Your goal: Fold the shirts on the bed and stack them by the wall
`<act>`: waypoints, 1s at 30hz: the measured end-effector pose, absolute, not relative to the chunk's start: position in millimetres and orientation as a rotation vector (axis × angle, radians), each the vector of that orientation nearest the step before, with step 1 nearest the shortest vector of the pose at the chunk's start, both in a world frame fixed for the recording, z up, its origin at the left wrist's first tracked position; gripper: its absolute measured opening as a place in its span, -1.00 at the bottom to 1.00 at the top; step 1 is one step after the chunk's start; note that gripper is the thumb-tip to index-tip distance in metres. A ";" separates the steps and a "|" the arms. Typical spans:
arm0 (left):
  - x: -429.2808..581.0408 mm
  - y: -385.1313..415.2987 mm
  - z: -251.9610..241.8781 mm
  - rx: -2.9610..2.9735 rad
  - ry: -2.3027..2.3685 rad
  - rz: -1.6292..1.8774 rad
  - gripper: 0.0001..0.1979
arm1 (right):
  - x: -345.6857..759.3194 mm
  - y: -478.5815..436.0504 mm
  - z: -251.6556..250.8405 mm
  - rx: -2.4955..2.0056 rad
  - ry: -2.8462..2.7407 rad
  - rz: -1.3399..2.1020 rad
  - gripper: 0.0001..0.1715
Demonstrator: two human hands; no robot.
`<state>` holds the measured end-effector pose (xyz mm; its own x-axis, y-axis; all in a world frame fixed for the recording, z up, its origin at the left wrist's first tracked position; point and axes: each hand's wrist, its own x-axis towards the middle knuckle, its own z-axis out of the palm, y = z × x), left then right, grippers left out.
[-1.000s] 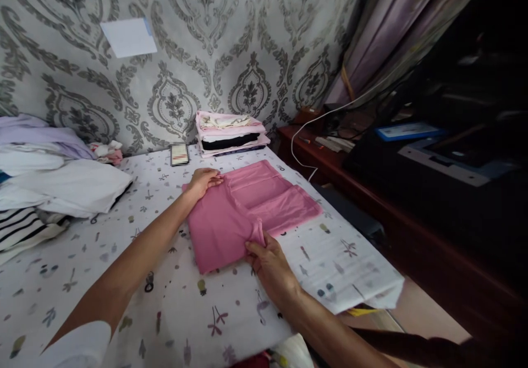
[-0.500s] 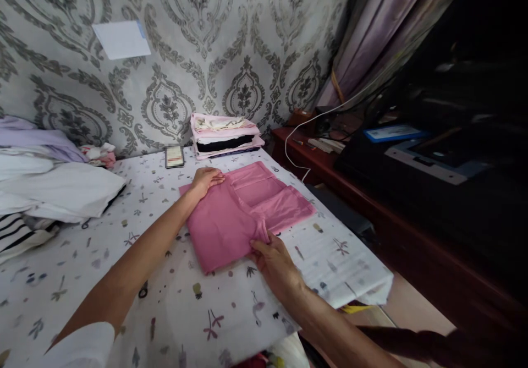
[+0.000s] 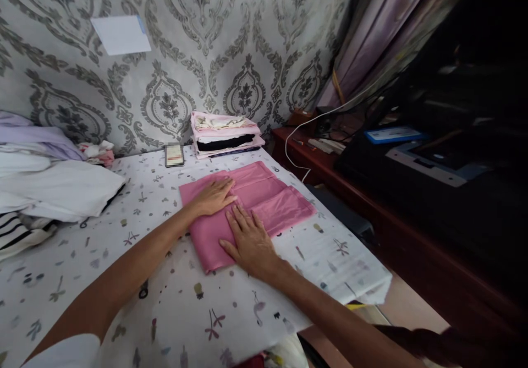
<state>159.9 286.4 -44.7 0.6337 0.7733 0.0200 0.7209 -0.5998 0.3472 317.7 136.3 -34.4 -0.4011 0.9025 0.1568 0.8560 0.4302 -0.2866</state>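
- Both hands lie palm down with fingers stretched out, pressing from above and pinching nothing. The left hand [image 3: 215, 196] keeps its fingers close together, pointing toward 2 o'clock; the right hand [image 3: 252, 242] has its fingers toward 11 and its thumb spread toward 10. They sit just beside each other; whether they touch I can't quite tell.
- Under both hands is the pink garment [image 3: 259, 191], flat on the worktop [image 3: 173, 313]. Its long axis runs from about 8–9 o'clock to 2–3. A smooth, folded-over part lies on the 9 o'clock side; two leg-like panels stretch beyond the fingertips toward 2 and 3.
- The hands lie along the edge where the folded part meets those panels. The left is nearer the far panel, the right nearer the near one, which looks slightly rumpled.
- At 12 o'clock, beyond the garment and apart from it, a stack [image 3: 226, 134] of folded clothes stands near the wall.
- At 11, a small card [image 3: 174, 156] lies to the left of that stack.
- Between 9 and 10, well apart, is a loose pile [image 3: 66, 189] of mostly white clothes.
- Toward 2, a white cable [image 3: 289, 143] trails down past the desk [image 3: 305, 159].
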 end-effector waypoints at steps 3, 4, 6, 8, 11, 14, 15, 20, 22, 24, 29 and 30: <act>147.1 315.5 -44.8 2.344 1.283 0.441 -0.41 | 321.5 136.3 -50.0 -1.513 -2.433 0.211 -0.17; 141.3 325.2 -43.1 2.268 1.327 0.524 -0.45 | 323.8 135.0 -51.7 -1.501 -2.431 0.205 -0.17; 128.5 339.7 -37.7 2.179 1.436 0.647 -0.51 | 326.3 131.3 -50.6 -1.483 -2.420 0.200 -0.18; 115.9 344.0 -31.2 2.136 1.540 0.744 -0.55 | 323.5 126.4 -45.3 -1.469 -2.381 0.174 -0.25; 102.6 325.6 -25.2 2.086 1.652 0.889 -0.55 | 308.9 116.1 -35.1 -1.312 -2.377 0.140 -0.36; 100.1 284.9 -30.4 2.140 1.567 0.887 -0.52 | 291.1 105.3 -29.1 -1.051 -2.524 0.222 -0.31; 100.4 271.1 -34.5 2.187 1.482 0.849 -0.50 | 287.0 102.6 -29.0 -0.989 -2.582 0.268 -0.28; 89.9 253.9 -48.2 2.269 1.400 0.590 -0.47 | 287.7 95.0 -38.9 -0.883 -2.713 0.391 -0.25; 78.3 269.1 -44.1 2.162 1.604 0.570 -0.52 | 290.7 93.0 -41.6 -0.880 -2.682 0.359 -0.32; 66.2 282.3 -37.2 2.071 1.767 0.607 -0.56 | 290.1 90.5 -41.4 -0.889 -2.625 0.293 -0.40; 50.7 280.9 -24.8 1.954 1.914 0.709 -0.72 | 275.2 81.7 -34.8 -1.155 -2.493 0.073 -0.78; 49.8 279.3 -23.3 1.918 1.919 0.706 -0.75 | 272.2 80.5 -34.1 -1.199 -2.490 0.028 -0.89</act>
